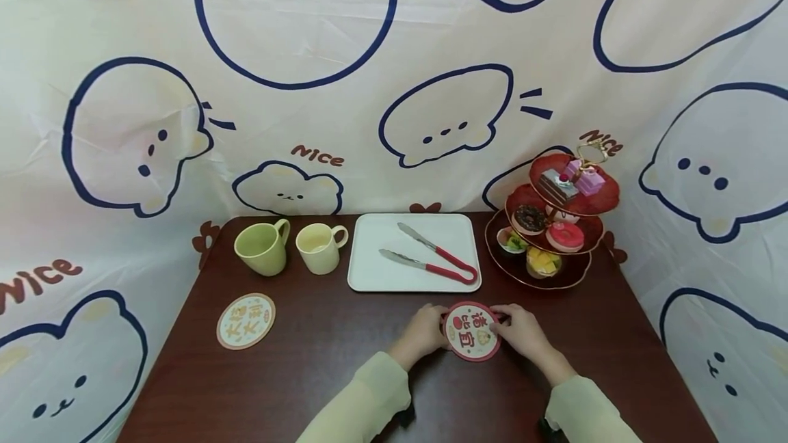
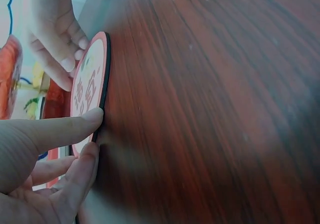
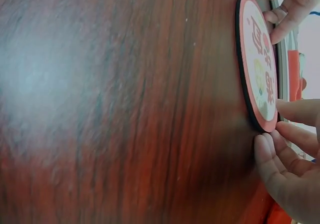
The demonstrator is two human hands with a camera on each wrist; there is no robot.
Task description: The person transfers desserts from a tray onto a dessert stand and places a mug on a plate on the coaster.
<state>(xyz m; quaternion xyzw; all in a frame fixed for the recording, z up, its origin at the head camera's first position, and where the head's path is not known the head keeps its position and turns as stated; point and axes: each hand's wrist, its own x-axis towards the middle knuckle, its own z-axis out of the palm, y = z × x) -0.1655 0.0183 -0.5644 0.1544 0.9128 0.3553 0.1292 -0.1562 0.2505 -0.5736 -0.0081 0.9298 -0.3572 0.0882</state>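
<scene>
A round coaster (image 1: 472,331) with a red rim and red characters on white lies flat on the dark table, its black underside edge showing in both wrist views. My left hand (image 1: 426,329) grips its left edge, thumb on the rim and fingers along the side, as the left wrist view shows. On the opposite edge, my right hand (image 1: 523,333) holds the coaster between thumb and fingers; in the right wrist view the fingertips (image 3: 263,146) are right at the rim. A second coaster (image 1: 246,321), with an orange rim and yellow characters, lies at the left.
Behind the hands is a white tray (image 1: 369,272) with red-handled tongs (image 1: 452,272) on it. A green mug (image 1: 261,249) and a cream mug (image 1: 319,249) stand left of the tray. To the right rises a tiered stand (image 1: 569,282) holding several toy cakes and donuts.
</scene>
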